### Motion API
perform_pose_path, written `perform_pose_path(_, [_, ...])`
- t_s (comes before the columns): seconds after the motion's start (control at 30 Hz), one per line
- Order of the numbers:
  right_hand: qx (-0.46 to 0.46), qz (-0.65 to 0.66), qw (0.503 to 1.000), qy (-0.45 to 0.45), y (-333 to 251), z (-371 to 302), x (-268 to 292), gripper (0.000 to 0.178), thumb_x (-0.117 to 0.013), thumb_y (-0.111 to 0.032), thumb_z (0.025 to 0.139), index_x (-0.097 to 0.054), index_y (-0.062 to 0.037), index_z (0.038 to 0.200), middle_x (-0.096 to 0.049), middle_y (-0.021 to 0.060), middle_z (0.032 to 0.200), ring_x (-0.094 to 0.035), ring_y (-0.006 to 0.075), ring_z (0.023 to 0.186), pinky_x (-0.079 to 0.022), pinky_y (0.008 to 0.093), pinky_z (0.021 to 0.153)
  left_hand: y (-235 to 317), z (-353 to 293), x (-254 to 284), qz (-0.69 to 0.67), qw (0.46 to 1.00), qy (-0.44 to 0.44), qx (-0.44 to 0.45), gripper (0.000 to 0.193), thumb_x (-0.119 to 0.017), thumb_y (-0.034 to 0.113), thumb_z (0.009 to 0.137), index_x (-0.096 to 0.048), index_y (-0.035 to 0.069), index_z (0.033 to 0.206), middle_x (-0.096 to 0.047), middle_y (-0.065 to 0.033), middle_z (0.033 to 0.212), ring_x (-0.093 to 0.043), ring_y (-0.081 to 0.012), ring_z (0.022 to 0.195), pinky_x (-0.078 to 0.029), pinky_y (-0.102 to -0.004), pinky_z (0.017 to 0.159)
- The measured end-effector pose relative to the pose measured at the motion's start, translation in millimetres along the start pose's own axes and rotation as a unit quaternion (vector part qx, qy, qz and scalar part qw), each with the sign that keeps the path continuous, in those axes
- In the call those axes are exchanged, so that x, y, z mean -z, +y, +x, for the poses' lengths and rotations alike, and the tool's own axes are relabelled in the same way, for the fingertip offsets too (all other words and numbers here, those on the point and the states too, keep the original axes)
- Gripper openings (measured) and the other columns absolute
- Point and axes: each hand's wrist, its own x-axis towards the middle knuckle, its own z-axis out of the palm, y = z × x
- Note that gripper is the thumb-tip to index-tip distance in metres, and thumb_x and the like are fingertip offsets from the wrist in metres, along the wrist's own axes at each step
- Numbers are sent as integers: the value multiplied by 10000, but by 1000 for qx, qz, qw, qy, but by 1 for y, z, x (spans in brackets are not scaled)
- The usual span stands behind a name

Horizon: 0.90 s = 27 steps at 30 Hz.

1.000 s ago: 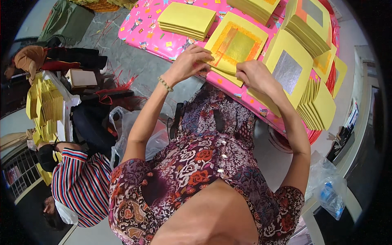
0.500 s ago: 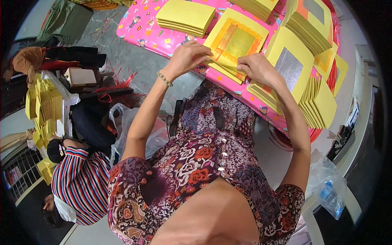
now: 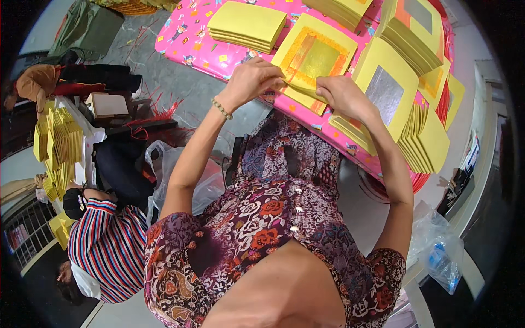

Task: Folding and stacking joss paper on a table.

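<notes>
A yellow paper sheet [image 3: 324,58] with an orange printed border and a shiny gold square lies at the near edge of the pink table. My left hand [image 3: 255,81], with a beaded bracelet at its wrist, is closed on the sheet's near left corner. At the near right corner, my right hand [image 3: 344,96] pinches the same sheet between thumb and bent fingers. Between the two hands the near edge is curled up. More yellow paper shows beneath it. My fingers hide both corners.
A folded yellow paper stack [image 3: 246,24] lies on the pink patterned tablecloth [image 3: 191,46]. Yellow sheets with silver squares [image 3: 384,93] and a fanned stack [image 3: 424,143] are at right. Another person in a striped top [image 3: 109,249] sits at left near piled yellow paper [image 3: 60,145].
My right hand has shifted slightly left along the sheet's near edge. Less of the paper beneath shows between my hands. My left hand has barely moved.
</notes>
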Motion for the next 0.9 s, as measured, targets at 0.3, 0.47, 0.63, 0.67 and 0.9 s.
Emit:
perform_pose_path(0.3, [38, -17, 990, 133, -29, -9, -1, 226, -634, -187, 886, -509, 1, 886, -608, 181, 809, -625, 414, 740, -492, 490, 644, 0, 9, 1, 42, 999, -14, 7, 199, -621, 280, 890, -665, 86, 899, -612, -111, 713, -621, -303, 780, -485, -440, 682])
perform_pose_path(0.47, [-22, -1, 990, 141, -11, -2, 14, 179, -615, -194, 896, -557, -28, 927, -639, 193, 784, -634, 407, 752, -497, 495, 659, 24, 18, 1, 80, 989, 122, -33, 602, -735, 86, 766, -539, 140, 1332, -464, -146, 1399, -454, -364, 1278, -425, -456, 1037])
perform_pose_path(0.63, [-102, -7, 977, 186, 11, 19, 42, 170, -582, -207, 919, -586, -46, 974, -658, 201, 837, -635, 412, 812, -495, 499, 709, 37, 30, -23, 83, 984, 144, -62, 647, -736, 138, 773, -507, 153, 1377, -426, -164, 1430, -391, -388, 1322, -381, -477, 1078])
perform_pose_path(0.67, [-101, -8, 977, 189, 18, 26, 45, 170, -582, -207, 919, -586, -46, 974, -658, 201, 837, -635, 412, 812, -495, 499, 709, 37, 33, -29, 81, 989, 108, -64, 666, -741, 174, 779, -485, 154, 1394, -412, -166, 1443, -381, -396, 1327, -375, -485, 1081])
perform_pose_path(0.9, [-158, -56, 964, 208, 64, 63, 47, 203, -580, -148, 903, -594, 26, 1007, -663, 239, 953, -644, 420, 911, -515, 511, 775, 34, 55, -61, 101, 993, 16, -53, 824, -701, 432, 820, -320, 172, 1503, -265, -205, 1541, -241, -432, 1415, -240, -546, 1142])
